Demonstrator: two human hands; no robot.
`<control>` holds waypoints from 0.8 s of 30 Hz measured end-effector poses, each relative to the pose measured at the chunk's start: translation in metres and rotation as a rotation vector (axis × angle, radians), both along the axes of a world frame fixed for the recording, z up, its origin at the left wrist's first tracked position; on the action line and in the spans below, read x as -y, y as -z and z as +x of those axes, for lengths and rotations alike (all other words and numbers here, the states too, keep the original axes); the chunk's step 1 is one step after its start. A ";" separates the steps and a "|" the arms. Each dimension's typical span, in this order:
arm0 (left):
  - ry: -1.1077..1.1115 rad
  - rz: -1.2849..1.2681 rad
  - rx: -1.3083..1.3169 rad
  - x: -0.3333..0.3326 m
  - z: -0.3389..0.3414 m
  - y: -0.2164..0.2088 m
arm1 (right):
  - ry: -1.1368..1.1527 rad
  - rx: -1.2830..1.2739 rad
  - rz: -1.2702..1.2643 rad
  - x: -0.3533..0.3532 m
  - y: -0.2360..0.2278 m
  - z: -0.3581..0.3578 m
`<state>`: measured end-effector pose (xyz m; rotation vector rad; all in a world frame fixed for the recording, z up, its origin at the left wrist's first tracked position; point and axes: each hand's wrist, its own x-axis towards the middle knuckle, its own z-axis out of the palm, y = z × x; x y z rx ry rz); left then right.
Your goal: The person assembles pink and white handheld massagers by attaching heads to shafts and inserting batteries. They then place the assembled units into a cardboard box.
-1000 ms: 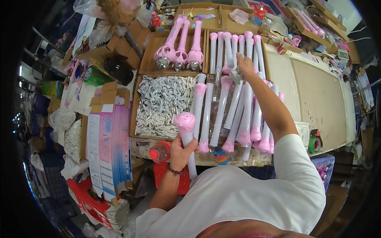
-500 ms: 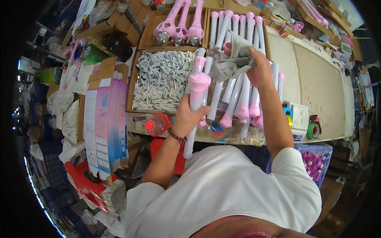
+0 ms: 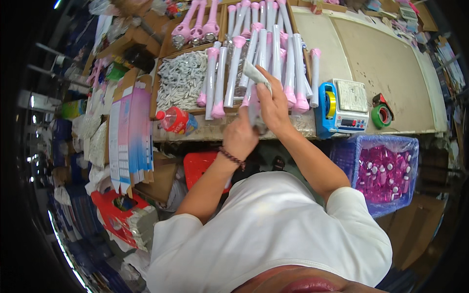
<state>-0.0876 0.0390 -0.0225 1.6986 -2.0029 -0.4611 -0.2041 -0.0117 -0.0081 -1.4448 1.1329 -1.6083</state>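
My left hand (image 3: 239,136) is closed around a pink-and-white wand (image 3: 253,103), which is blurred and partly hidden between my hands. Against its upper part, my right hand (image 3: 274,105) presses a folded grey cloth (image 3: 256,75), fingers closed on it. Just beyond my hands lie many similar white tubes with pink ends, such as one tube (image 3: 235,73). They spread over a cardboard tray and the table's near side. Left of them, a box (image 3: 188,73) is filled with grey-white cords and small white pieces.
A red-capped bottle (image 3: 177,120) stands at the table's near edge. To the right are a scale (image 3: 348,110) and a green tape dispenser (image 3: 382,115). Below, a blue crate (image 3: 348,151) holds magenta bottles. Three pink wands (image 3: 196,30) lie at the back left; flattened printed boxes (image 3: 128,132) stand left.
Both hands have come together nearer my body. The cloth has moved from above the tubes down to the wand, and the wand has shifted between my hands. My view has turned slightly.
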 end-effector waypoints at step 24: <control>0.709 0.502 -0.691 -0.015 0.049 -0.074 | -0.491 -0.618 -0.079 -0.056 -0.126 -0.029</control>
